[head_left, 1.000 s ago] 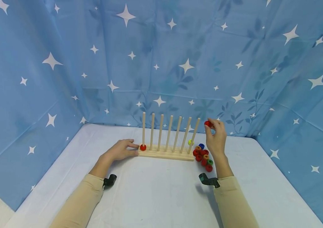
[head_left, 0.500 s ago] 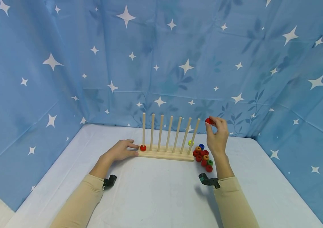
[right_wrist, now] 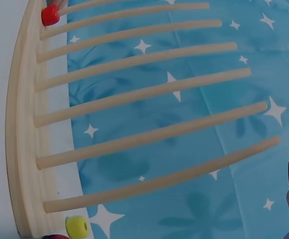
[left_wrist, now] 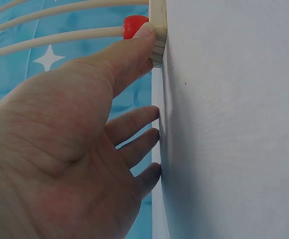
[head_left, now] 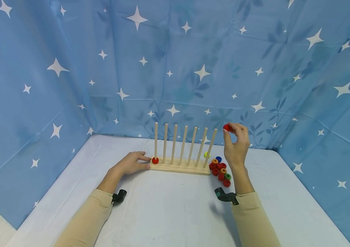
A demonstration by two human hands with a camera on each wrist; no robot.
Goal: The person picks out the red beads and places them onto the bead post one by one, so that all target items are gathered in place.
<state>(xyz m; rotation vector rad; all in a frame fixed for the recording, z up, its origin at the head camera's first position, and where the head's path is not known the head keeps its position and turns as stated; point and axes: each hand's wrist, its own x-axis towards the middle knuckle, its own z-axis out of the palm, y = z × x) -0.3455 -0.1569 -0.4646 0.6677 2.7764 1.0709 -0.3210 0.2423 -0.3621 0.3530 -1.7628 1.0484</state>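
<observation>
1. The right hand [head_left: 236, 144] is pinching a small round red bead [head_left: 226, 127] between thumb and fingers, and it's hovering just right of the top of the far-right pale wooden rod [head_left: 210, 147], not touching it

2. The left hand [head_left: 130, 162] is pinching the left end of a long pale wooden base [head_left: 179, 167] between thumb and index finger, with the other three fingers spreading apart on the white cloth-covered table [head_left: 175, 206], so it's probably bracing the thing

3. That base is carrying seven rods, and only the far-left pale wooden rod [head_left: 156, 140] is wearing anything: another round red bead [head_left: 155, 160], sitting right at its foot

4. A loose pile of round red, orange, blue and green beads [head_left: 221, 176] is lying by the base's right end, and a round bright yellow bead [head_left: 207, 155] is sitting behind the far-right rod

5. Step in hand is looking like the carry, tbh: the held bead is up off the table but isn't sitting on any rod

6. Next move is probably calling for lining its hole up over a rod tip, though which way that hole is facing, nobody's telling from these views
</observation>
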